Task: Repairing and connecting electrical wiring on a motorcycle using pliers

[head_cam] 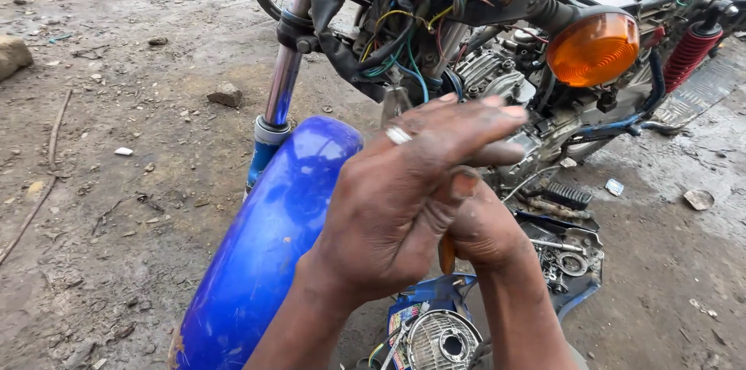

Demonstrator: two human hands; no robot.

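- Stone (14, 55), grey and rough, lies on the muddy dirt ground (116, 207) at your ten o'clock, well apart from your hands; a smaller flat stone (225, 94) sits nearer, at eleven o'clock.
- Chrome fork tube (286, 67) of the motorcycle rises at twelve o'clock, and the glossy blue curved front mudguard (264, 246) runs below it, just beside your left forearm.
- Your left hand (396, 199) is in front, fingers stretched out flat and loose, gripping nothing you can see, with a silver ring (398, 134) on one finger; its palm lies over your right hand.
- Your right hand (486, 226) sits behind it at about five o'clock, curled; a short orange handle-like piece (446, 255) shows under it, touching the fist, though you cannot tell whether the fingers truly clamp it.
- Bundle of coloured wires (404, 43) hangs at one o'clock above your hands.
- Round orange turn-signal lens (593, 47) sits at two o'clock.
- Red coil spring (689, 53) stands at three o'clock, far right.
- Blue tray of small metal parts (571, 261) lies at four o'clock, near your right wrist.
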